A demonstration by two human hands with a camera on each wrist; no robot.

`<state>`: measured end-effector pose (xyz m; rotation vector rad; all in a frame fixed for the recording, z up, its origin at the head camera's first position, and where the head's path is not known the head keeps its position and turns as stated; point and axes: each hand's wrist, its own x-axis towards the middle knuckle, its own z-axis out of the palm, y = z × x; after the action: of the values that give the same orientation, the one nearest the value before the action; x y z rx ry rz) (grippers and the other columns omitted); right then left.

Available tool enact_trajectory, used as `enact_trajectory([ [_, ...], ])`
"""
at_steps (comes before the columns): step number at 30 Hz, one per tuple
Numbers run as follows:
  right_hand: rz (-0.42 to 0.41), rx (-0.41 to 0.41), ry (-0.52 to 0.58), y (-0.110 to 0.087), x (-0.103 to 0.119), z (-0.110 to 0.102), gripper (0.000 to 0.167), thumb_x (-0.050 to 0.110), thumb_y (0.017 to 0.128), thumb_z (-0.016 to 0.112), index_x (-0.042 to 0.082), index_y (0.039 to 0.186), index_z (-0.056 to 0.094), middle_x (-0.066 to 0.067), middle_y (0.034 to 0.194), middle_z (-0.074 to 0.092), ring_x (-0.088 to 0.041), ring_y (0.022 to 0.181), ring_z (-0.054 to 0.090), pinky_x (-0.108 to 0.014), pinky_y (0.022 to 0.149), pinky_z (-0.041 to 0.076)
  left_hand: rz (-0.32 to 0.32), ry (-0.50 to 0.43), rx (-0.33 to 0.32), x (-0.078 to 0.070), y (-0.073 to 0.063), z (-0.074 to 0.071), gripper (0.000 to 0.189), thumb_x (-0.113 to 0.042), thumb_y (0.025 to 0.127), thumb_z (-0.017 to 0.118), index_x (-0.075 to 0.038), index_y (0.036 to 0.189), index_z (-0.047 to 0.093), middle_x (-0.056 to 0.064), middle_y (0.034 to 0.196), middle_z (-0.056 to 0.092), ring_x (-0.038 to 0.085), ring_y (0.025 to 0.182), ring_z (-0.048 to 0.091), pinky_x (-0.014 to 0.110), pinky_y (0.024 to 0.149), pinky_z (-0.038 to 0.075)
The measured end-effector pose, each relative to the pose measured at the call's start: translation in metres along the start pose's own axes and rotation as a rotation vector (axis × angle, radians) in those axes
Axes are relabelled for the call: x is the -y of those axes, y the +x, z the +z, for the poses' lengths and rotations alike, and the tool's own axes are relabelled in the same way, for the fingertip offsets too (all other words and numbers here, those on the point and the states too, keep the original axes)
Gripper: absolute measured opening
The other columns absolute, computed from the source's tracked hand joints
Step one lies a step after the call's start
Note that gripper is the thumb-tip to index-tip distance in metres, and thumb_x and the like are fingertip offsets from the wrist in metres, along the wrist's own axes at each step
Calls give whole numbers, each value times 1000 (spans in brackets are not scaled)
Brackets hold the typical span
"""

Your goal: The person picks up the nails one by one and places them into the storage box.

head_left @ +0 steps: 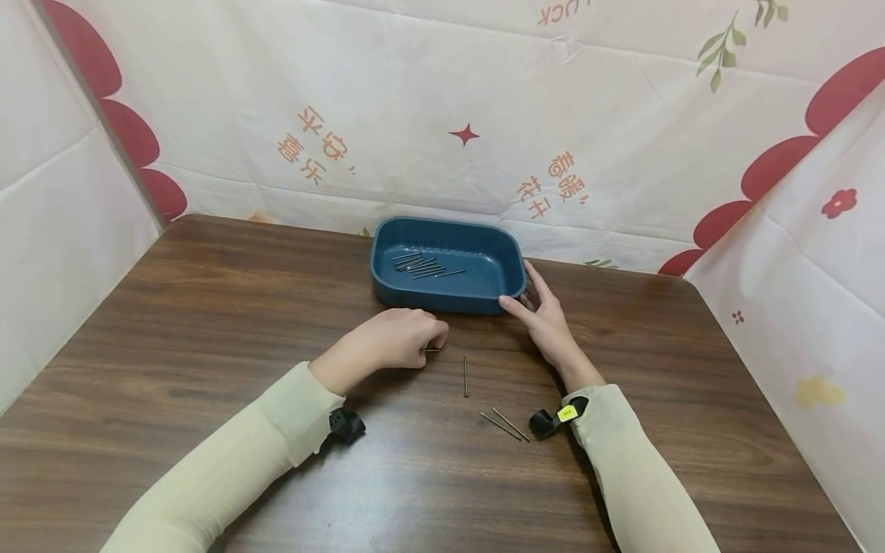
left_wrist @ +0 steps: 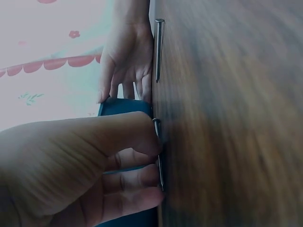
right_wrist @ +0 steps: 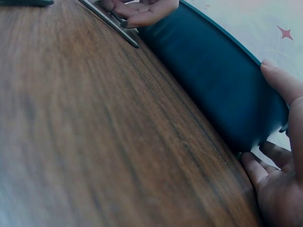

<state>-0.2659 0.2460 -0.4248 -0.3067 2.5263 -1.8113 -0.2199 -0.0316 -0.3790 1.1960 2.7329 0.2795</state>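
My left hand (head_left: 401, 338) is just in front of a blue plastic basin (head_left: 442, 302), low over the table. Its thumb and fingertips pinch a nail (left_wrist: 159, 156), whose head shows above the thumb in the left wrist view. At the basin's right end, my right hand (head_left: 549, 326) grips the corner, thumb on the rim and fingers against the outer side. Inside the basin, a pile of nails (head_left: 418, 265) lies toward the left. One loose nail (head_left: 466, 378) rests on the table between the hands, and two more nails (head_left: 510, 424) lie nearer, by the right wrist.
The brown wood-grain table (head_left: 207, 322) extends around the basin. Behind it hangs a white printed cloth (head_left: 415, 100), with cloth along both sides too. A black wrist camera (head_left: 348, 425) sits on the left wrist and another camera (head_left: 553, 418) on the right.
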Motion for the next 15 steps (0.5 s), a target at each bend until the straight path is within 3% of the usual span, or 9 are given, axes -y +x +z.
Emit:
enact_trajectory([
  [15,-8,2,3,0,-1,0,82,25,97,67,29,163,17,-1,169,24,-22,156,25,-45,127,22,31,-58,-4,5,1,-5,23,5,79,63,-10,95,67,1,83,60,12,75,52,26,68,45],
])
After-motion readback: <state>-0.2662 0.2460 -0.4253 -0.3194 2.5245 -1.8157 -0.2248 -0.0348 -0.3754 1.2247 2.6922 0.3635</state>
